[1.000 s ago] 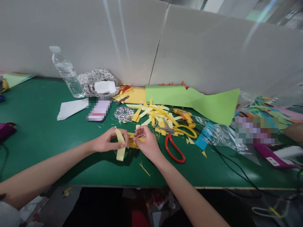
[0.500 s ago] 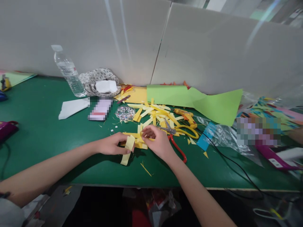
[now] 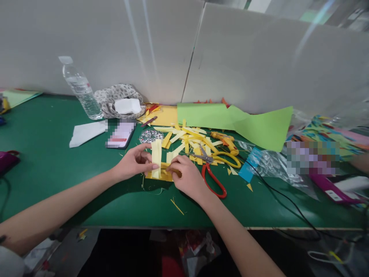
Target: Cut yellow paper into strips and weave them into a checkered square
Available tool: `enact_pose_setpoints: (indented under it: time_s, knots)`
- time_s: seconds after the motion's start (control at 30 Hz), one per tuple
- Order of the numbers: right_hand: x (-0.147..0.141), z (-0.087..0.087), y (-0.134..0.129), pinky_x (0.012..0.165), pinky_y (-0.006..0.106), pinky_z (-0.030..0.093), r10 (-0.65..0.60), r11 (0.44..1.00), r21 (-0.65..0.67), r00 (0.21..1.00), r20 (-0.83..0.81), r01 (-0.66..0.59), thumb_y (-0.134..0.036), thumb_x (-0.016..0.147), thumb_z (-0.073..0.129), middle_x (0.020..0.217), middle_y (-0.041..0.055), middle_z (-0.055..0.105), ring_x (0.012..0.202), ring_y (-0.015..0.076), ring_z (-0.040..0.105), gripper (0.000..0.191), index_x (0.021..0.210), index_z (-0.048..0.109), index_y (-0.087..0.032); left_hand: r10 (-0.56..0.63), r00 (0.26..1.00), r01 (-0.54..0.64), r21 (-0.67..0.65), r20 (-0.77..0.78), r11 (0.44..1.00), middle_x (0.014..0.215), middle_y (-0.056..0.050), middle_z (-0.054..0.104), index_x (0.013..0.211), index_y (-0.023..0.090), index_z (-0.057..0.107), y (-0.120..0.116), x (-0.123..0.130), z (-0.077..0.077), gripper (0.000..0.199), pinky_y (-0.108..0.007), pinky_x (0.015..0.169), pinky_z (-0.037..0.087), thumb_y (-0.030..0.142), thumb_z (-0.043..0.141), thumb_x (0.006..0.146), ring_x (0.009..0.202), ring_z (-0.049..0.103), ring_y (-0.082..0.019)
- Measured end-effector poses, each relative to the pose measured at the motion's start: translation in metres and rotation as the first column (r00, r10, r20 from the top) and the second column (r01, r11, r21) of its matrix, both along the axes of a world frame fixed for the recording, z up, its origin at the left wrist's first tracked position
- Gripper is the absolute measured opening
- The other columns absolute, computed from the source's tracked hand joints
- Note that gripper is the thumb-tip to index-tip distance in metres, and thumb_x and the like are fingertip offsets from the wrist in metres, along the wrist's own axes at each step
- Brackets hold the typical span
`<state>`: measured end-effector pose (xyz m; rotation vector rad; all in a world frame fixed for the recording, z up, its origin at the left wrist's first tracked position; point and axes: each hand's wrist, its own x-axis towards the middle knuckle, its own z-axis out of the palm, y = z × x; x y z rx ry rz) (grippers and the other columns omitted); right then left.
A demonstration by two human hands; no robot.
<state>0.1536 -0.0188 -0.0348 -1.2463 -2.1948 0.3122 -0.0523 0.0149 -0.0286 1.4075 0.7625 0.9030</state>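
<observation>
My left hand [image 3: 134, 163] pinches a pale yellow paper strip [image 3: 156, 154] between thumb and fingers, holding it upright. The strip crosses in front of darker yellow paper strips [image 3: 163, 176] low over the table. On their right side, my right hand [image 3: 187, 177] has its fingers closed at a darker yellow strip; the fingertips partly hide it. Beyond both hands spreads a pile of cut yellow paper strips [image 3: 180, 135]. Scissors [image 3: 208, 158] with a red and a yellow handle lie open just right of my right hand.
Behind the pile are a yellow glue gun [image 3: 227, 143] and a green paper sheet [image 3: 204, 115]. A phone [image 3: 121, 134], water bottle [image 3: 82, 90] and patterned cloth pouch [image 3: 121, 92] stand left. Clear plastic [image 3: 276, 169] and a black cable [image 3: 276, 192] lie right. Someone's blurred hand [image 3: 361, 165] shows far right.
My left hand has raised the pale strip and turned it nearly upright. My right hand has come slightly down and left, fingers now at the darker strips.
</observation>
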Motion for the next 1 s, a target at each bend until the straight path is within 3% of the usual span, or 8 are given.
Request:
enact_pose_setpoints:
  time_s: [0.1,0.3,0.43,0.6,0.7,0.8,0.87,1.0]
  knots:
    - [0.0003,0.0020,-0.0009,0.069,0.032,0.042,0.004,0.998,0.061,0.994,0.105,-0.011,0.000,0.070,0.052,0.080,0.0051,0.058,0.080,0.0186,0.048,0.028,0.077,0.071,-0.019,0.013,0.999,-0.013,-0.026,-0.029,1.000,0.066,0.003,0.067,0.102,0.018,0.044,-0.0011,0.0017,0.0028,0.051,-0.016,0.034,0.044,0.027,0.076,0.064,0.035,0.053,-0.007]
    - [-0.0004,0.0054,-0.0014,0.067,0.029,0.043,0.045,0.998,-0.047,0.994,0.102,-0.040,0.000,0.073,0.049,0.079,0.0051,0.060,0.081,0.0177,0.052,0.030,0.081,0.071,-0.019,0.016,0.992,-0.016,0.003,-0.123,1.000,0.050,0.008,0.055,0.082,0.018,0.046,-0.0032,0.0024,0.0088,0.025,-0.014,0.032,0.032,0.033,0.065,0.077,0.034,0.053,-0.007]
    - [0.0011,0.0039,-0.0006,0.070,0.029,0.044,0.060,0.996,-0.068,0.997,0.042,-0.057,-0.001,0.075,0.047,0.080,0.0042,0.062,0.080,0.0163,0.055,0.030,0.080,0.070,-0.021,0.119,0.980,-0.089,0.186,-0.162,0.979,0.073,-0.001,0.061,0.076,0.016,0.061,-0.0018,0.0016,0.0048,0.020,-0.019,0.042,0.042,0.035,0.066,0.075,0.051,0.056,-0.009]
    - [0.0031,0.0021,0.0010,0.068,0.028,0.045,0.070,0.993,-0.090,0.998,0.002,-0.069,-0.001,0.074,0.047,0.081,0.0035,0.063,0.077,0.0148,0.057,0.031,0.080,0.071,-0.021,0.381,0.921,-0.267,0.581,-0.080,0.769,0.090,-0.005,0.053,0.074,0.022,0.072,0.0030,-0.0008,0.0006,0.011,-0.029,0.071,0.048,0.033,0.070,0.070,0.091,0.052,-0.019]
    - [0.0035,0.0031,0.0012,0.069,0.028,0.045,0.070,0.992,-0.102,0.998,0.000,-0.070,-0.001,0.074,0.047,0.081,0.0033,0.063,0.078,0.0149,0.057,0.032,0.080,0.071,-0.021,0.483,0.876,-0.372,0.644,0.005,0.668,0.087,-0.004,0.051,0.075,0.025,0.073,0.0049,-0.0036,0.0019,0.009,-0.031,0.079,0.045,0.032,0.070,0.071,0.090,0.050,-0.018]
    - [0.0041,0.0034,0.0015,0.068,0.027,0.045,0.071,0.991,-0.111,0.997,0.006,-0.070,0.000,0.075,0.047,0.083,0.0034,0.063,0.078,0.0148,0.057,0.032,0.081,0.071,-0.021,0.602,0.794,-0.503,0.651,0.087,0.569,0.079,-0.002,0.051,0.072,0.024,0.072,0.0045,-0.0058,0.0052,0.009,-0.030,0.073,0.043,0.033,0.070,0.071,0.081,0.049,-0.017]
    - [0.0046,0.0025,0.0021,0.067,0.026,0.044,0.073,0.991,-0.114,0.997,0.005,-0.072,0.000,0.075,0.047,0.084,0.0031,0.063,0.079,0.0147,0.056,0.033,0.081,0.071,-0.021,0.609,0.787,-0.547,0.574,0.102,0.610,0.073,-0.001,0.052,0.072,0.022,0.070,0.0029,-0.0057,0.0069,0.011,-0.027,0.064,0.042,0.034,0.069,0.072,0.071,0.048,-0.014]
    - [0.0053,0.0009,0.0031,0.065,0.025,0.043,0.068,0.990,-0.122,0.998,-0.007,-0.068,0.000,0.074,0.046,0.084,0.0023,0.063,0.078,0.0142,0.056,0.034,0.080,0.070,-0.022,0.473,0.879,-0.471,0.257,0.058,0.844,0.074,-0.001,0.059,0.076,0.018,0.063,-0.0017,-0.0011,0.0058,0.022,-0.026,0.063,0.043,0.039,0.067,0.073,0.068,0.052,-0.014]
